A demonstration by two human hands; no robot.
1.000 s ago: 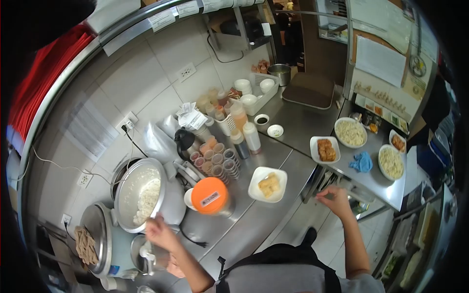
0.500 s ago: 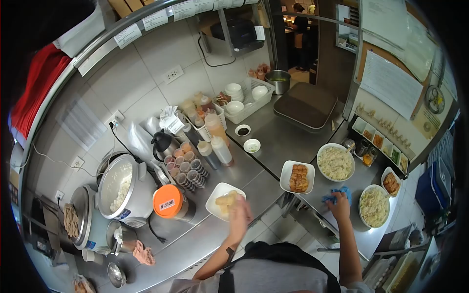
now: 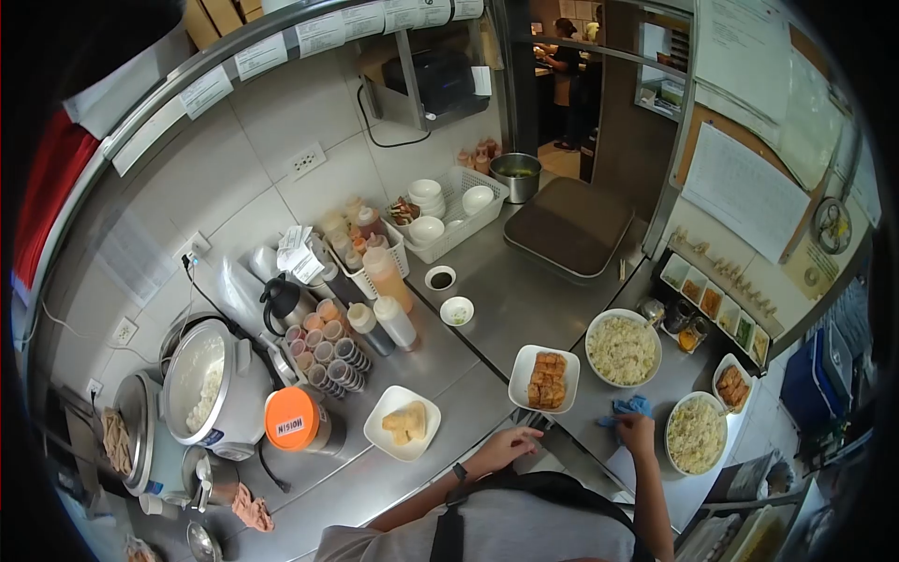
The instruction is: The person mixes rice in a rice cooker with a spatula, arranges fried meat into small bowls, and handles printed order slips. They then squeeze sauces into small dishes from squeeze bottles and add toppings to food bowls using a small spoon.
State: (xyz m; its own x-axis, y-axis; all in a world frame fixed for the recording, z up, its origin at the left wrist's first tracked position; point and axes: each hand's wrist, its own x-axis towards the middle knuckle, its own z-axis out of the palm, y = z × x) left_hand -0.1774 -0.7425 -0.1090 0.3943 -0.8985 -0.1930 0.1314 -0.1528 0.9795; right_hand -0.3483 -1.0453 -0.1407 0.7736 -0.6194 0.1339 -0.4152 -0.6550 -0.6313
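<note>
My left hand (image 3: 506, 450) hovers by the front edge of the steel counter, fingers loosely stretched, holding nothing. To its left is a square white bowl (image 3: 382, 433) with pale yellow pieces (image 3: 404, 424) in it. Above and right of it stands a white dish (image 3: 521, 379) of browned fried pieces (image 3: 547, 380). My right hand (image 3: 638, 434) is closed on a blue cloth (image 3: 629, 408) on the right-hand counter. Close by are two round bowls of a pale shredded or grain-like food, one behind (image 3: 623, 347) and one to the right (image 3: 696, 433).
A hoisin tub (image 3: 298, 421), sauce cups (image 3: 326, 351), squeeze bottles (image 3: 395, 323) and a rice cooker (image 3: 215, 384) line the left counter. Small sauce dishes (image 3: 456, 311) and a brown tray (image 3: 569, 225) lie further back. A topping rack (image 3: 716, 304) borders the right wall.
My left hand has left the bowl of pale yellow pieces and moved right to the counter edge. My right hand stays at the blue cloth. The view has shifted slightly.
</note>
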